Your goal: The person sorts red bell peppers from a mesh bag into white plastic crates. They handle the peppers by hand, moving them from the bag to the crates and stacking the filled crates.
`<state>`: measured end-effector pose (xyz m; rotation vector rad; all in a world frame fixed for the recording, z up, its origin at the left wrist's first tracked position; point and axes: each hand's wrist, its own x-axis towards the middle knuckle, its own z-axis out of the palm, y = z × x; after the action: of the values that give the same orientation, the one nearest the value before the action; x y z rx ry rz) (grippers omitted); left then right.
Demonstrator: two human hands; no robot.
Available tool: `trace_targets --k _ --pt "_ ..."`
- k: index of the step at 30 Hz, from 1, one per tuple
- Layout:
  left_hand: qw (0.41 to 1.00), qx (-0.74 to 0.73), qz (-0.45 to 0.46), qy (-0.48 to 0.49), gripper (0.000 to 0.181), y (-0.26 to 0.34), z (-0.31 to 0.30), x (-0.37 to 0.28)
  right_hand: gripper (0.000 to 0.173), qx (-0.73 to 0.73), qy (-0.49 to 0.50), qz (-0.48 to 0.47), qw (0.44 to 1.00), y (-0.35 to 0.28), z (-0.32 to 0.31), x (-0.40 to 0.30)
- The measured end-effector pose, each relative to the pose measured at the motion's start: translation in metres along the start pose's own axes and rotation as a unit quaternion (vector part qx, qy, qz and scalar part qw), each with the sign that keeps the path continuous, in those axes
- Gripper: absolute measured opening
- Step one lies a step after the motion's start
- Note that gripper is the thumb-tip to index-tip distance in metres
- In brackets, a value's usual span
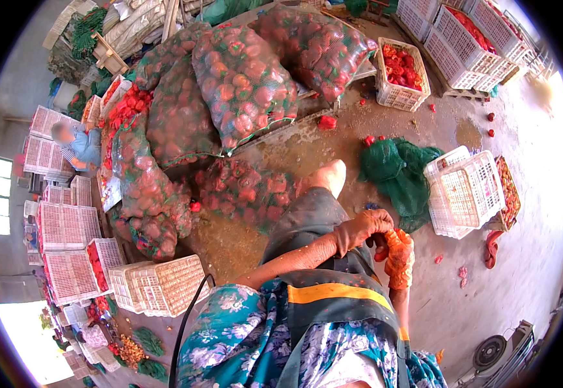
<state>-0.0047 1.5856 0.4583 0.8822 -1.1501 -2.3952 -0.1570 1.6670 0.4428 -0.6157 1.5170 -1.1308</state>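
Note:
Over my lap, my left hand (pixel 363 229), in a brownish-orange glove, reaches across to the right. Its curled fingertips meet the top of my right hand (pixel 399 259), which wears a wrinkled orange glove. Between the two hands shows a small red shape (pixel 381 251); whether it is a piece of pepper or part of a glove I cannot tell. The fingers partly hide one another, so any grip is unclear. Below them lies my dark apron (pixel 339 315) with a yellow band. Ahead of my bare knee rests a mesh sack of red peppers (pixel 247 191).
Large pepper sacks (pixel 245 82) fill the front left. A crate of cut red peppers (pixel 401 72) stands ahead. Green netting (pixel 398 169) and white plastic crates (pixel 470 189) lie to the right. Overturned crates (pixel 165 286) sit at left. Another person (pixel 82 145) works far left.

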Motion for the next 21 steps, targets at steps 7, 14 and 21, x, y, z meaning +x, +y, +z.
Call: trace_targets --k 7,14,21 --pt "0.998 0.021 0.057 0.032 0.014 0.026 -0.05 0.085 0.028 -0.015 0.016 0.067 0.997 -0.052 0.006 0.068" --pt "0.847 0.381 0.053 0.367 0.017 0.042 -0.276 0.175 0.02 -0.054 0.016 0.093 0.994 -0.069 0.035 0.212" --pt "0.65 0.606 -0.226 0.398 0.019 0.129 -0.434 0.185 0.015 -0.054 0.108 0.133 0.984 -0.118 0.045 0.322"
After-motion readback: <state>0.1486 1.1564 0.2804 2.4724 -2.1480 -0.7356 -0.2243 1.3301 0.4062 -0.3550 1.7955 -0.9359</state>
